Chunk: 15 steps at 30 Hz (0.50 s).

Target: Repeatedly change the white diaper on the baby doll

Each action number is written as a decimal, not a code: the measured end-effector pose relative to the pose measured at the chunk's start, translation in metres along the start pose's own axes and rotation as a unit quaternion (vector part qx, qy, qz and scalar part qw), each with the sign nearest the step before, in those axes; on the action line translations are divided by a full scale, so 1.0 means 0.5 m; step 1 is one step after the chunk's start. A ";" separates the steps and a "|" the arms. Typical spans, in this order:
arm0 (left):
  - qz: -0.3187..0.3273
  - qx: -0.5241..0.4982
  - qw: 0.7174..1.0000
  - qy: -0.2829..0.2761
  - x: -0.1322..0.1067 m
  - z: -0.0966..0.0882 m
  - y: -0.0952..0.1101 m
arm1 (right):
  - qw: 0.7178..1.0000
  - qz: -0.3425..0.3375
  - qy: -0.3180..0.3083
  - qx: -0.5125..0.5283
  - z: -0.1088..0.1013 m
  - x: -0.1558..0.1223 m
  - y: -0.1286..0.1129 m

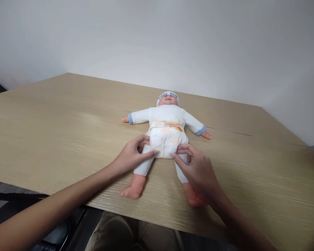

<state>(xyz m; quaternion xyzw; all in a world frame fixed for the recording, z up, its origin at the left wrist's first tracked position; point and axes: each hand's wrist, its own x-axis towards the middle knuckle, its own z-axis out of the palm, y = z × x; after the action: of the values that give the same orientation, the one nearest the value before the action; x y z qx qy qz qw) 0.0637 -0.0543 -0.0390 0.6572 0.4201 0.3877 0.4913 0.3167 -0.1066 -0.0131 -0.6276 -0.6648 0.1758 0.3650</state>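
A baby doll (165,117) in a white suit with blue cuffs and a white cap lies on its back on the wooden table (54,132), head away from me. It wears a white diaper (166,141) with a yellow printed waistband. My left hand (132,156) pinches the diaper's edge at the doll's left-side leg, fingers curled on it. My right hand (196,166) pinches the diaper's edge at the other leg, covering part of that thigh.
The table's near edge runs just in front of my lap (136,232). A plain white wall (172,42) stands behind the table. A dark chair part (54,237) shows at the lower left, under the table edge.
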 end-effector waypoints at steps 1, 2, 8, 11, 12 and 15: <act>-0.003 0.015 1.000 -0.009 0.001 -0.001 0.003 | 1.000 0.002 -0.005 -0.001 -0.001 0.000 -0.002; -0.007 0.033 0.999 -0.016 0.004 -0.001 0.007 | 1.000 0.004 -0.013 -0.002 -0.002 0.000 -0.005; -0.053 -0.045 0.995 -0.075 0.037 -0.009 0.008 | 0.998 0.048 -0.045 0.013 0.001 0.007 -0.015; -0.086 -0.133 0.983 -0.097 0.052 -0.019 -0.002 | 0.992 0.085 -0.057 0.076 0.004 0.009 -0.011; -0.088 -0.138 0.982 -0.096 0.054 -0.021 -0.005 | 0.990 0.089 -0.058 0.091 0.004 0.008 -0.010; -0.075 -0.105 0.989 -0.078 0.052 -0.026 -0.007 | 0.992 0.084 -0.028 0.092 0.002 0.002 -0.012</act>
<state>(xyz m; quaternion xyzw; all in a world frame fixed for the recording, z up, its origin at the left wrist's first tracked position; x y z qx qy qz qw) 0.0603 -0.0252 -0.0370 0.5966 0.3861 0.3391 0.6165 0.3117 -0.1066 -0.0092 -0.6399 -0.6006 0.2840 0.3862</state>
